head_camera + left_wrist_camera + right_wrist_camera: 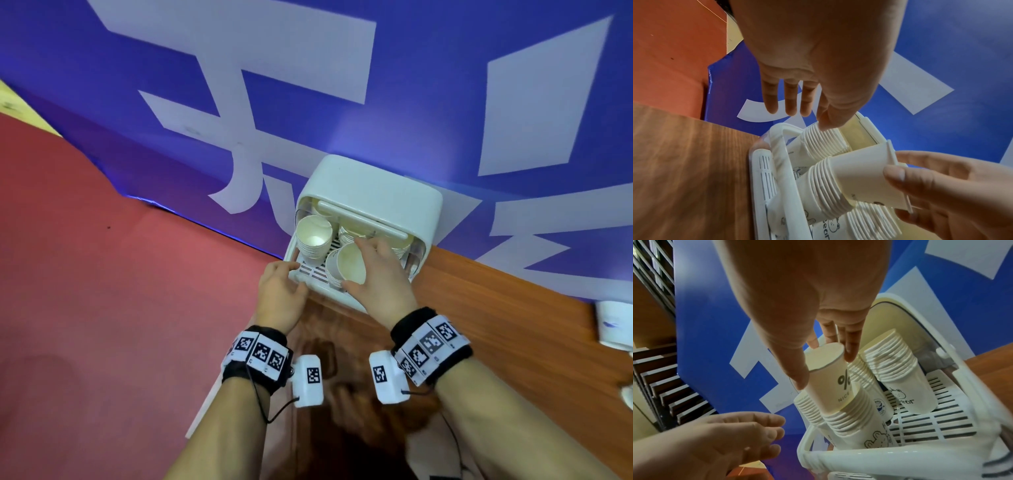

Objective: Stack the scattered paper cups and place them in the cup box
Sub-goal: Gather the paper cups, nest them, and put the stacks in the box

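Note:
The white cup box (371, 186) stands open on the wooden table against the blue banner, its slatted tray (312, 273) pulled forward. My right hand (351, 262) grips the rim of a paper cup (830, 386) between thumb and fingers. That cup sits partly nested in the front stack (855, 423) on the tray. More cup stacks (313, 240) fill the back of the box. My left hand (296, 274) is at the tray's front left corner, fingers relaxed and holding nothing. In the left wrist view its thumb tip is at a back stack (824, 142).
Another white cup (613, 325) lies on the wooden table (496, 325) at the far right. The blue banner (428, 102) rises directly behind the box. Red floor (102, 274) lies beyond the table's left edge.

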The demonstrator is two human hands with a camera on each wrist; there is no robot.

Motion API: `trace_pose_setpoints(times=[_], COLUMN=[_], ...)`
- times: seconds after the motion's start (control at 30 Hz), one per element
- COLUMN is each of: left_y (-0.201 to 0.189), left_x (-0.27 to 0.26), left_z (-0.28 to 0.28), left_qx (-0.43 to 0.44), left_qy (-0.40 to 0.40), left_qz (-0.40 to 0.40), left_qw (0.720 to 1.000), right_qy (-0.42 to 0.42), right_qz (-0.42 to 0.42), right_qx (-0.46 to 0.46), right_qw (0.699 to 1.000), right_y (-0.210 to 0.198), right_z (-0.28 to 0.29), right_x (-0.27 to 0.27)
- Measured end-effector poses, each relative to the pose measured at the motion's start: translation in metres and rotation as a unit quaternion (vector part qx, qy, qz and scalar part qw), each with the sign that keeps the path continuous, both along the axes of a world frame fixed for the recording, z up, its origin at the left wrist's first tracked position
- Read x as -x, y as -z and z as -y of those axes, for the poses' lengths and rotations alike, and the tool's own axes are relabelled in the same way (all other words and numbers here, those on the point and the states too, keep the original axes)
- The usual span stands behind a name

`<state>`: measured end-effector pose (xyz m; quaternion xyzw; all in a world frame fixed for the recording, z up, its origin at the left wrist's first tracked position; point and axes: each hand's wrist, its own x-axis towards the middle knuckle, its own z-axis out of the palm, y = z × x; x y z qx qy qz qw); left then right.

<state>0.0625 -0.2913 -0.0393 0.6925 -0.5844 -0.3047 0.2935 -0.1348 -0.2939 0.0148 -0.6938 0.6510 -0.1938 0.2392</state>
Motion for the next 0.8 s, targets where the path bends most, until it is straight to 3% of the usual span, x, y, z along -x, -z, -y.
trace_pose_setpoints(times=[0.8], left_y=[-0.004], left_x=[-0.01], left_z=[0.015], left_qx=[-0.005], left_qy=[-0.006], left_qz=[-0.012], left_qw=[1.0], right_qy=[0.018], right_qz=[-0.054], right_qx=[-0.054], right_qw=[0.997], right_y=[0.051], right_z=[0.03], right_x=[-0.012])
